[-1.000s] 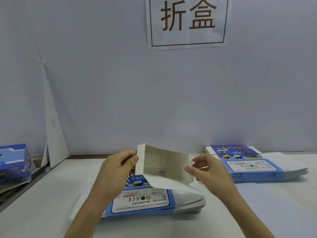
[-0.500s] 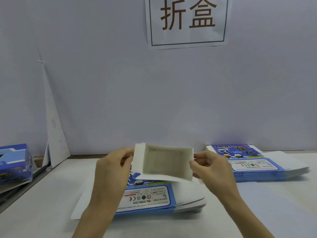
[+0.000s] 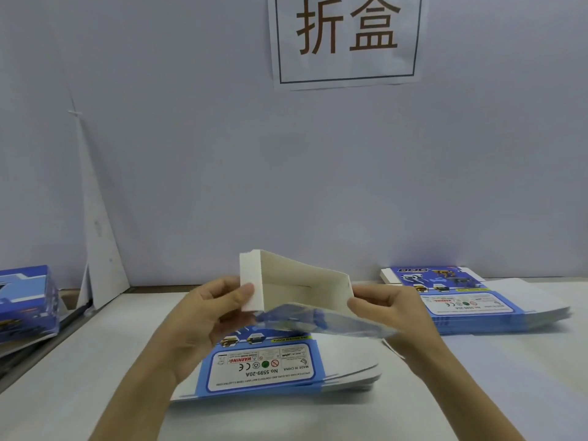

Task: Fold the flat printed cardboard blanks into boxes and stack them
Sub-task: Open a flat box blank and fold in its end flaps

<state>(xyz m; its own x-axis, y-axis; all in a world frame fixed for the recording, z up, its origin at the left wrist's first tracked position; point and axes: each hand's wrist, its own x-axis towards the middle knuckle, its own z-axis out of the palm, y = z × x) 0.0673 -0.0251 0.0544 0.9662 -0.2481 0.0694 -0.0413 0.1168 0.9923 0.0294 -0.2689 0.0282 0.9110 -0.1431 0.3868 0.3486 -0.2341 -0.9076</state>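
At centre frame, L hand (image 3: 210, 316): gripping. Thumb lies flat on the white end flap, fingers curl round behind it, so it pinches the left end of the half-folded box (image 3: 302, 288).
R hand (image 3: 391, 313): also gripping. Thumb tip and curled fingers pinch the box's right end at the lower corner.
Half-folded box: held up off the table betw. both hands, just below mid-frame. Open side faces the viewer, plain off-white inside w/ a thin slit along the back wall. Left flap stands upright. The blue printed panel along the bottom edge slopes down to the right and is blurred, so can't read the print.
Near stack of blanks (image 3: 264, 367): lies flat on the table directly under the hands, lower centre. Top sheet is blue w/ a white label panel: "WARNING!", "MADE IN CHINA", "No. 5599-20A". White sheet edges fan out on its right side.
Far stack of blanks (image 3: 471, 307): right of frame, beside the R hand, near the wall. Same blue print, flat.
Finished box (image 3: 25, 300): blue, at the left edge, apart from both stacks, partly cut off by the frame.
Table (image 3: 95, 377): pale top, runs across the lower frame.
White card (image 3: 98, 249): tall narrow triangle leaning on the wall, left of frame.
Sign (image 3: 346, 39): paper on the wall, top centre, two brown characters in a dark border.
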